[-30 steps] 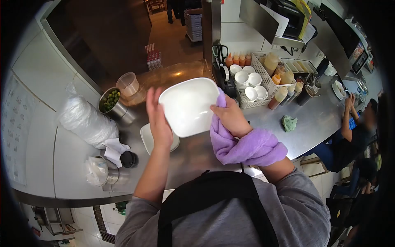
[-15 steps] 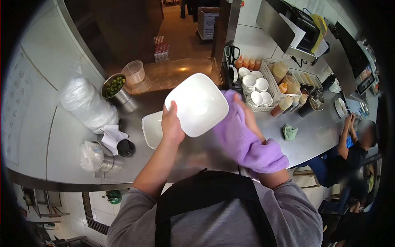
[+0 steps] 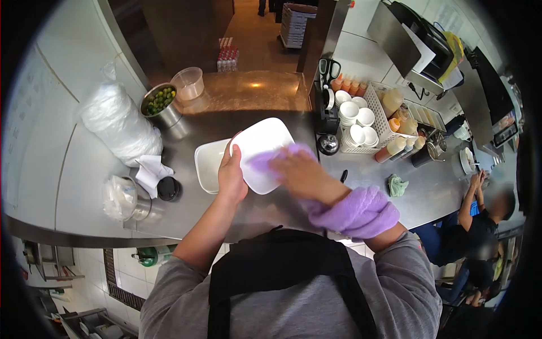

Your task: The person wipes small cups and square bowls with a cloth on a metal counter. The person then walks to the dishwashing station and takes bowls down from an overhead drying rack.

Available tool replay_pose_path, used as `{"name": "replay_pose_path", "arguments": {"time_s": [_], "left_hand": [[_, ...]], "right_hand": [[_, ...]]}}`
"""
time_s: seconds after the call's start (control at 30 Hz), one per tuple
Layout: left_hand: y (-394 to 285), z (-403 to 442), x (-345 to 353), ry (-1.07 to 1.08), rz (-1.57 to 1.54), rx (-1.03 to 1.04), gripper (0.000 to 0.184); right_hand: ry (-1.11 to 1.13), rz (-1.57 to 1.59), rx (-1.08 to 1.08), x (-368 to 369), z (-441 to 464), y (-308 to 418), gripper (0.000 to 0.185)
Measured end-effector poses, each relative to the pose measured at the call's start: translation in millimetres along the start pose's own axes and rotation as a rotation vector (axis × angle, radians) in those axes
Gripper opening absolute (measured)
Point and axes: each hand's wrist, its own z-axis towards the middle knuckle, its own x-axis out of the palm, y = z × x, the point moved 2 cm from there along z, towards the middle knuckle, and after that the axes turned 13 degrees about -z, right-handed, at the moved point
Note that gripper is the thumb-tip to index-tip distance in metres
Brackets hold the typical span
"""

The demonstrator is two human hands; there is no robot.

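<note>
My left hand (image 3: 230,176) grips a white, rounded-square bowl (image 3: 264,134) by its left edge, thumb over the rim. The bowl is tilted above the counter with its inside facing me. Against that inside, my right hand (image 3: 304,176) presses a purple cloth (image 3: 361,216); the hand is somewhat blurred. The rest of the cloth runs back around my right forearm. A second white bowl (image 3: 208,164) stands on the counter, partly hidden behind my left hand and the held bowl.
At left stand a steel container of green fruits (image 3: 158,100), a clear plastic tub (image 3: 188,85) and a wrapped white bundle (image 3: 116,121). Small white cups (image 3: 349,110), sauce bottles (image 3: 389,150) and a green cloth (image 3: 397,185) are at right. Beyond sits a person (image 3: 471,226).
My right hand has swung left with the cloth, from beside the bowl to its inside. The held bowl has shifted down and slightly left and turned. A bell and a black item now show.
</note>
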Motion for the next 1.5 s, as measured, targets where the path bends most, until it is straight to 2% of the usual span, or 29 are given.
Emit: {"name": "replay_pose_path", "arguments": {"time_s": [0.03, 0.07, 0.1, 0.17, 0.2, 0.23, 0.3, 0.33, 0.37, 0.43, 0.47, 0.5, 0.57, 0.63, 0.7, 0.8, 0.83, 0.87, 0.9, 0.93, 1.0, 1.07, 1.17, 1.23, 1.27, 1.33, 1.4, 1.47, 1.5], "left_hand": [[2, -1, 1, -0.014, -0.011, 0.002, 0.04], [4, -2, 1, -0.043, -0.014, -0.032, 0.041], [4, -1, 1, -0.071, -0.017, -0.064, 0.041], [-7, 1, 0, -0.116, 0.027, -0.032, 0.04], [-13, 4, -6, -0.032, 0.052, -0.005, 0.039], [-19, 6, -13, 0.049, 0.079, 0.018, 0.038], [-37, 11, -26, 0.059, 0.232, 0.101, 0.035], [-51, 18, -36, 0.016, 0.314, 0.115, 0.036], [-65, 28, -52, -0.102, 0.301, 0.056, 0.037], [-87, 50, -85, -0.13, 0.337, 0.072, 0.04], [-100, 42, -69, -0.222, 0.431, 0.039, 0.041], [-100, 47, -79, -0.232, 0.427, 0.042, 0.041], [-99, 60, -104, -0.221, 0.74, 0.037, 0.04], [-93, 68, -121, -0.209, 0.836, 0.067, 0.042], [-85, 80, -148, -0.319, 1.144, 0.169, 0.044], [-75, 87, -174, -0.313, 1.309, 0.192, 0.048], [-75, 84, -173, -0.313, 1.308, 0.192, 0.048], [-72, 78, -172, -0.224, 1.189, 0.07, 0.049], [-67, 74, -171, -0.137, 1.061, -0.047, 0.051], [-67, 71, -166, -0.136, 1.056, -0.048, 0.051], [-67, 63, -159, -0.169, 0.887, -0.171, 0.054], [-59, 59, -167, -0.169, 0.835, -0.179, 0.055], [-47, 27, -149, -0.154, 0.717, -0.258, 0.059], [-27, 11, -148, -0.15, 0.571, -0.215, 0.059], [-18, 12, -148, -0.153, 0.562, -0.206, 0.059], [-4, 9, -152, -0.252, 0.32, -0.077, 0.053], [-16, 18, -150, -0.24, 0.23, -0.068, 0.051], [-40, 37, -151, -0.243, 0.191, -0.076, 0.046], [-54, 49, -157, -0.246, 0.193, -0.075, 0.046]], "right_hand": [[-0.097, -0.267, 0.107, -3, 4, -9, 0.057], [-0.215, -0.345, 0.105, -9, 10, -9, 0.055], [-0.207, -0.344, 0.087, -2, 14, 0, 0.055], [-0.202, -0.032, 0.048, 16, 16, 24, 0.05], [-0.182, 0.089, -0.077, 19, 11, 38, 0.041], [-0.172, 0.092, -0.092, 18, 8, 39, 0.041], [-0.123, 0.454, -0.287, 15, -5, 36, 0.031], [-0.076, 0.644, -0.181, 12, -13, 27, 0.025], [-0.057, 0.649, -0.191, 13, -20, 21, 0.025], [0.186, 0.702, 0.17, 23, -27, 8, 0.024], [0.196, 0.702, 0.161, 23, -29, 8, 0.024], [0.241, 0.647, 0.206, 23, -31, 8, 0.025], [0.284, 0.587, 0.244, 26, -32, 11, 0.026], [0.322, 0.542, 0.259, 35, -32, 17, 0.028], [0.295, 0.533, 0.233, 40, -31, 21, 0.028], [0.27, 0.532, 0.21, 46, -34, 19, 0.032], [0.271, 0.537, 0.206, 48, -35, 18, 0.036], [0.273, 0.535, 0.204, 54, -33, 17, 0.036], [0.284, 0.735, 0.257, 62, -32, 16, 0.041], [0.292, 0.94, 0.312, 67, -31, 18, 0.047], [0.246, 1.06, 0.332, 73, -18, 19, 0.052], [0.19, 1.18, 0.344, 84, -3, 24, 0.059], [0.196, 1.525, 0.532, 128, 16, 35, 0.063], [0.084, 1.36, 0.379, 150, 25, 45, 0.064], [0.046, 1.312, 0.5, 154, 22, 51, 0.064], [0.059, 1.312, 0.434, 159, 30, 48, 0.064], [0.072, 1.31, 0.371, 138, 41, 48, 0.065], [0.305, 1.207, 0.507, 85, 54, 60, 0.064], [0.306, 1.211, 0.505, 88, 57, 61, 0.064]]}}
